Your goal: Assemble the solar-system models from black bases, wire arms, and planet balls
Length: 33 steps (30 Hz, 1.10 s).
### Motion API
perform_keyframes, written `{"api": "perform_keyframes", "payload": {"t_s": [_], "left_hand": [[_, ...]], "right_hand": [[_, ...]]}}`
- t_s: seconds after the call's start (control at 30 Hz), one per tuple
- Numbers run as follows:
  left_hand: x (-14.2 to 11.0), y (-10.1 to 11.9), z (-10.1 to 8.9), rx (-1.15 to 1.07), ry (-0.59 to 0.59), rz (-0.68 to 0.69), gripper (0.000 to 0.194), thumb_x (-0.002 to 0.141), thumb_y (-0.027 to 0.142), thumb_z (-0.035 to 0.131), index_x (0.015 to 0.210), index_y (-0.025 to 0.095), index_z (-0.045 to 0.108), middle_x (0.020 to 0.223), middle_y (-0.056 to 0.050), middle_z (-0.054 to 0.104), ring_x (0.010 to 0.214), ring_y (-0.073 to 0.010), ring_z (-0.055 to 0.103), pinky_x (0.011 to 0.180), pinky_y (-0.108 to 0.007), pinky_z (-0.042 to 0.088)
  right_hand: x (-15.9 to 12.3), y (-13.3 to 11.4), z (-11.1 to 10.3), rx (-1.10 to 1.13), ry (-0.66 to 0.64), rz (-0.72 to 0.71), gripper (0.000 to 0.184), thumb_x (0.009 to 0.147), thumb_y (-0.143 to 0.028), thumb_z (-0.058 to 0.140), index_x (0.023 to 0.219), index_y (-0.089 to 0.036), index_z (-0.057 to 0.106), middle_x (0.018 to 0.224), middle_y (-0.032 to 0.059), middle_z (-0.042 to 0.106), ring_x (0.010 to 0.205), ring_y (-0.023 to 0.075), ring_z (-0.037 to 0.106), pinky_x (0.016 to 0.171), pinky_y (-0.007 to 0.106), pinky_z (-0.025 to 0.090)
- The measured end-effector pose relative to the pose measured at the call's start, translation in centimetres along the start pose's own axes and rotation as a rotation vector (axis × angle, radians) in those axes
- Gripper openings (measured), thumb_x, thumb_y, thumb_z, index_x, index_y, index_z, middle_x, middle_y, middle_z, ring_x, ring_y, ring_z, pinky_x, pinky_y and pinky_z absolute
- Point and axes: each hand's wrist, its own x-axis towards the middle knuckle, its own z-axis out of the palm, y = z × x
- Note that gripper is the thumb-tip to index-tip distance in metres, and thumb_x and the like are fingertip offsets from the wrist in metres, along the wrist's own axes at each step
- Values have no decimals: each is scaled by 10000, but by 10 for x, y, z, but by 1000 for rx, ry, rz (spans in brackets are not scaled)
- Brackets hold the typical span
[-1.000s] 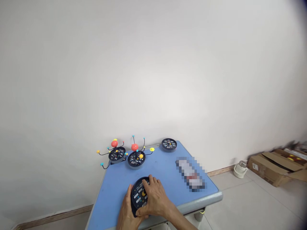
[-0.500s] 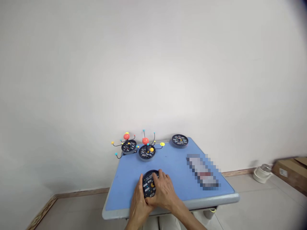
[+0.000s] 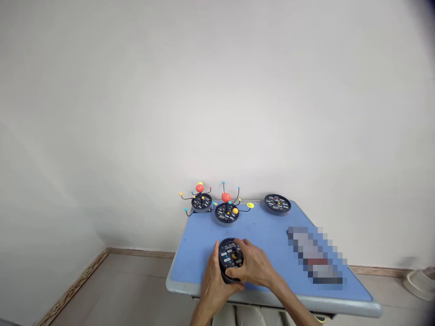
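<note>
The person's left hand (image 3: 214, 281) curled around the near left rim of a round, dark navy plastic disc (image 3: 228, 250), and the right hand (image 3: 254, 265) lay half open over its right side, fingers spread across the top. Together they had firm hold of it, close to the near edge of the blue-topped desk (image 3: 200, 262). Open blue surface stretched left and ahead. Along the far edge stood a wire-armed planet model with an orange-red ball (image 3: 201, 203), a second such model (image 3: 226, 213), and a bare dark disc (image 3: 277, 203). A pixelated, unreadable object (image 3: 314, 256) lay near the right edge.
</note>
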Motion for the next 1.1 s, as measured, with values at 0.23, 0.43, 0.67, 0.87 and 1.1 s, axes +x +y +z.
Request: {"api": "perform_keyframes", "payload": {"t_s": [0.23, 0.43, 0.67, 0.87, 1.1], "left_hand": [[2, -8, 3, 10, 5, 26, 1194, 540, 163, 780, 1538, 79, 131, 1562, -186, 363, 1420, -294, 356, 1152, -374, 295], [3, -10, 3, 56, -8, 65, 1120, 545, 212, 802, 1516, 111, 254, 1582, -165, 345, 1448, -299, 310, 1179, -395, 259], [3, -12, 2, 45, 6, 71, 1124, 531, 226, 825, 1518, 172, 288, 1572, -139, 377, 1442, -327, 327, 1181, -440, 269], [1, -8, 0, 53, -9, 65, 1121, 547, 245, 817, 1517, 107, 274, 1572, -175, 362, 1444, -325, 318, 1185, -421, 260], [1, -10, 3, 55, -2, 54, 1101, 553, 204, 777, 1517, 101, 257, 1573, -177, 359, 1446, -310, 321, 1184, -410, 260]], "right_hand": [[5, 22, -11, 459, -68, 53, 750, 649, -496, 720, 1300, -153, 571, 1184, 117, 699, 1087, 316, 626, 924, 420, 475], [6, 39, -4, 771, -47, -11, 728, 669, -584, 697, 1238, -136, 612, 1126, 114, 719, 1054, 328, 634, 926, 450, 497], [-4, 42, -17, 890, -27, 33, 744, 675, -669, 653, 1209, -150, 645, 1224, 148, 682, 1195, 359, 579, 1007, 474, 458], [-11, 45, -22, 945, -15, 57, 736, 669, -681, 661, 1200, -172, 634, 1269, 162, 667, 1252, 373, 541, 1039, 507, 426], [-7, 53, -9, 896, 22, -13, 736, 642, -635, 704, 1202, -164, 623, 1210, 156, 691, 1169, 368, 593, 1036, 515, 426]]}}
